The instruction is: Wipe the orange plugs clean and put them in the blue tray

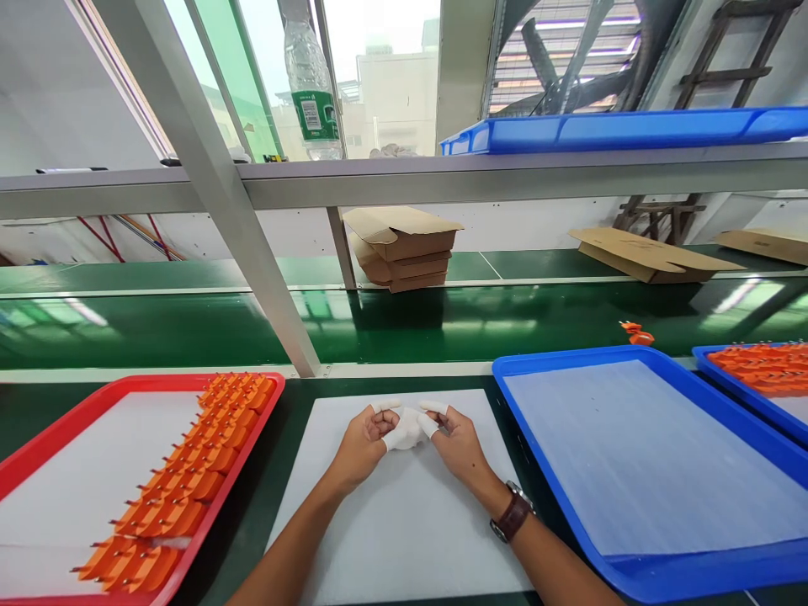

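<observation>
My left hand (366,438) and my right hand (455,439) meet over a white foam mat (404,522) in front of me. Both have white cots on the fingertips. The fingers of both curl inward and pinch a small white piece (409,431) between them; I cannot make out what it is. A brown-strapped watch (512,513) sits on my right wrist. To the left, a red tray (38,454) holds rows of several orange parts (189,471). To the right lies a blue tray (637,446) lined with a white sheet.
A second blue tray (751,396) with orange parts stands at far right. One orange part (637,335) lies on the green conveyor belt (189,324). Cardboard boxes (404,248) sit beyond it. A slanted metal post (252,252) rises at centre left; a bottle (312,84) stands on the shelf above.
</observation>
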Demonstrator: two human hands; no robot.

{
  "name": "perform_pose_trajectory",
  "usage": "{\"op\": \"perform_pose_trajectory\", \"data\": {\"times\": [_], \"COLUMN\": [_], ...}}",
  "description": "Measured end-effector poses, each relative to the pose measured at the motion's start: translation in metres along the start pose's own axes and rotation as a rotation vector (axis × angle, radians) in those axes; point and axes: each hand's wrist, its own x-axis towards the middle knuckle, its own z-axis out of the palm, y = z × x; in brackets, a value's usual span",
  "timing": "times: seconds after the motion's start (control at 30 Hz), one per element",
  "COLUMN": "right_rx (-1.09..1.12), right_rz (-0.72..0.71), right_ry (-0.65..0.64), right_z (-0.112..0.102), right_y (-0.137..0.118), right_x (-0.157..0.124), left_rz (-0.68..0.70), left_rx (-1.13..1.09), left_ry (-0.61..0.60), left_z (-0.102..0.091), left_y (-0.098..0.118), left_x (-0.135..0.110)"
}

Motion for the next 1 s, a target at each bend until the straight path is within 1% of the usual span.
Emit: {"op": "perform_pose_trajectory", "data": {"times": [0.07, 0.13, 0.2, 0.27, 0.3, 0.37, 0.47, 0.53, 0.6, 0.7, 0.83, 0.9, 1.0], "right_rx": [-0.068, -0.158, -0.225, -0.242, -0.241, -0.245, -0.276, -0.281, -0.266, -0.231, -0.193, -0.2, -0.224], "right_rz": [-0.097, -0.253, -0.393, -0.457, -0.456, -0.409, -0.355, -0.37, -0.391, -0.393, -0.361, -0.355, -0.371], "right_ry": [0.049, 0.095, 0.05, -0.057, -0.109, -0.169, -0.186, -0.184, -0.18, -0.17, -0.135, -0.102, -0.064], "right_z": [-0.001, -0.003, -0.005, -0.004, -0.003, -0.001, 0.0, 0.0, 0.0, 0.0, 0.0, -0.001, -0.002], "right_y": [-0.002, -0.006, -0.009, -0.011, -0.012, -0.011, -0.009, -0.008, -0.007, -0.007, -0.005, -0.004, -0.003], "right_x": [0.0, 0.0, -0.001, -0.003, -0.004, -0.007, -0.01, -0.01, -0.01, -0.009, -0.009, -0.008, -0.007], "left_rz": [0.0, 0.003, -0.001, -0.002, -0.002, -0.008, 0.0, 0.047, 0.073, 0.028, 0.02, -0.005, -0.035], "left_rx": [-0.014, -0.01, -0.013, -0.035, -0.049, -0.066, -0.002, 0.092, 0.146, 0.141, 0.129, 0.118, 0.113], "left_ry": [0.006, 0.033, 0.051, 0.041, 0.026, -0.013, -0.027, -0.008, -0.022, -0.067, -0.069, -0.048, 0.035], "left_z": [0.001, 0.001, 0.0, -0.002, -0.003, -0.004, -0.004, -0.003, -0.002, -0.001, 0.0, 0.002, 0.003], "left_y": [0.003, 0.003, 0.003, 0.001, 0.0, -0.001, -0.003, -0.004, -0.004, -0.003, 0.0, 0.001, 0.003], "left_x": [0.0, 0.0, 0.002, 0.003, 0.003, 0.003, 0.002, 0.002, 0.002, 0.001, 0.0, 0.0, 0.001]}}
